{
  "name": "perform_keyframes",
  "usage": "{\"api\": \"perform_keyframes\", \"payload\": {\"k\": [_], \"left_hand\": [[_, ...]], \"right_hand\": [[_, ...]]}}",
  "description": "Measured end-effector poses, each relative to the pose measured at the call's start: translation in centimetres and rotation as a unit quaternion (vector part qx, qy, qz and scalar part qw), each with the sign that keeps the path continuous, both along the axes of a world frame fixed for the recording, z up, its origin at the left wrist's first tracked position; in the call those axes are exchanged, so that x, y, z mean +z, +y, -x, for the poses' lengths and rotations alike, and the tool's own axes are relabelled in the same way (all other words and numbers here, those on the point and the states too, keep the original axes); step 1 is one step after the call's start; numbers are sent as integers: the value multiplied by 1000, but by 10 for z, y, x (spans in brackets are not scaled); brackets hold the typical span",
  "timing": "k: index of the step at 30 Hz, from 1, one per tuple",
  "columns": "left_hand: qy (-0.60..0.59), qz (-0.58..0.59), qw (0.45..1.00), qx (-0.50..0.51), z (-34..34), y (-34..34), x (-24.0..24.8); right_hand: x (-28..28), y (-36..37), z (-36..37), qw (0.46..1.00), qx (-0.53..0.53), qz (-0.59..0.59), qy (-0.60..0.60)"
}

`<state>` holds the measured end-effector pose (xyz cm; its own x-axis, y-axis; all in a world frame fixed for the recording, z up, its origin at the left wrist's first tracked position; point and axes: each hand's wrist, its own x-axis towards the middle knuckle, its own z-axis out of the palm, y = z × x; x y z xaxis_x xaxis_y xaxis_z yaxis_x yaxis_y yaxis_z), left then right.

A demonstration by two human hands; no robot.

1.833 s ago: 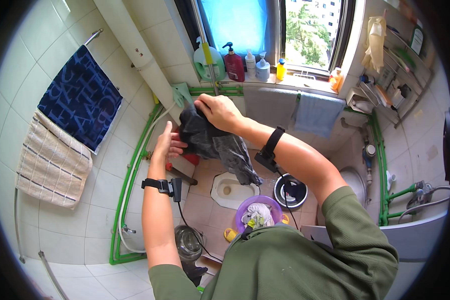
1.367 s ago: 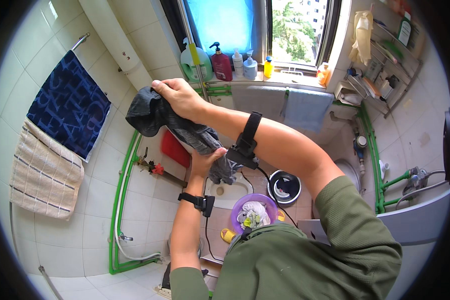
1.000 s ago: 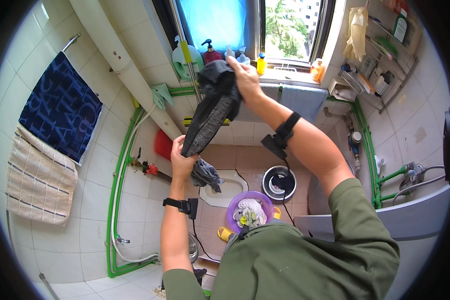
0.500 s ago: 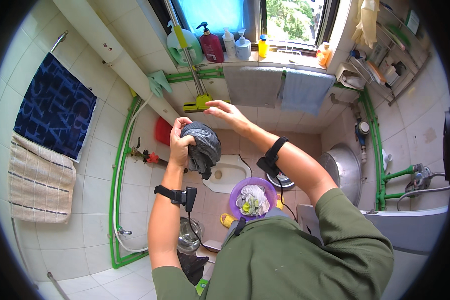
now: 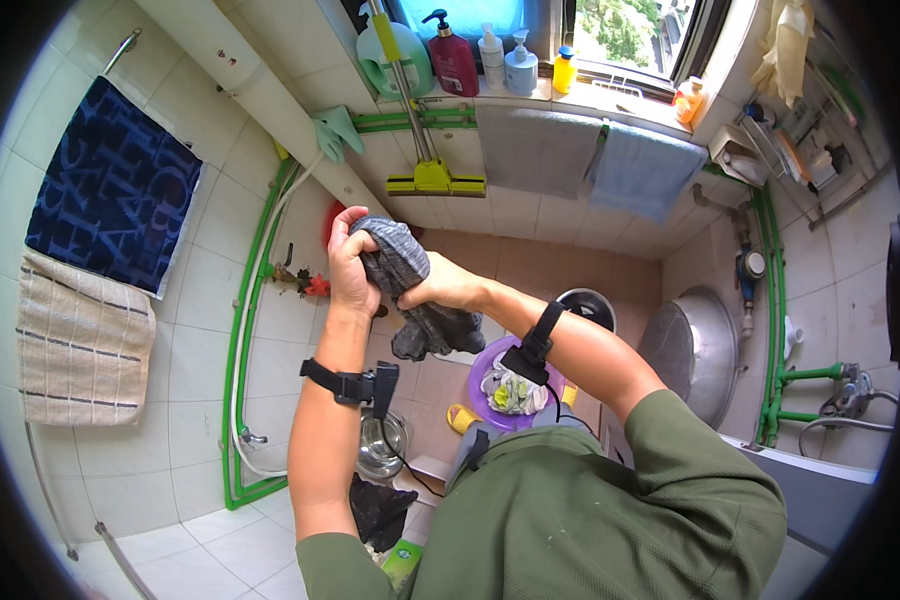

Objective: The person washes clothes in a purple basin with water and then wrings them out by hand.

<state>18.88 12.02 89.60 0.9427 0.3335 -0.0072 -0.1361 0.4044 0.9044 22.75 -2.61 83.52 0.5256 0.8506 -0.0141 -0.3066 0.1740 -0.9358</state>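
Note:
A bunched dark-grey cloth garment point(image 5: 394, 252) is held up in front of me; which garment it is I cannot tell. My left hand point(image 5: 351, 270) is closed round its left side, thumb bent over the fabric. From the right, my right hand point(image 5: 444, 284) grips the middle, its fingertips hidden behind the cloth. Below my right hand a crumpled end of the garment hangs loose. Under it on the floor, a purple basin point(image 5: 478, 392) holds a heap of light clothes point(image 5: 516, 386) with a yellow-green piece among them.
A squat toilet point(image 5: 458, 357) is mostly hidden behind the garment. Ahead leans a yellow-green sponge mop point(image 5: 436, 182) near pump bottles point(image 5: 454, 62) on the sill. A large metal tub point(image 5: 692, 345) stands right. A steel bowl point(image 5: 380, 445) sits beside my left forearm.
My right hand, open and apart from the garment before, has come down and closed on it. The garment's loose end has swung right. The whole view has shifted a little.

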Motion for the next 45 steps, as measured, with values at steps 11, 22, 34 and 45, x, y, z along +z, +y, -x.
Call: {"api": "perform_keyframes", "payload": {"k": [11,22,34,45], "left_hand": [[-253,-769,581,-84,42,54,8],[-328,-722,586,-170,8,28,19],[126,-851,435,-265,-23,42,-45],[259,-786,478,-295,-51,59,-94]], "right_hand": [[-17,-28,-16,918,221,-53,324],[28,-7,14,935,287,33,205],[-22,40,-27,879,78,444,-159],[-45,61,-39,719,61,545,-426]]}}
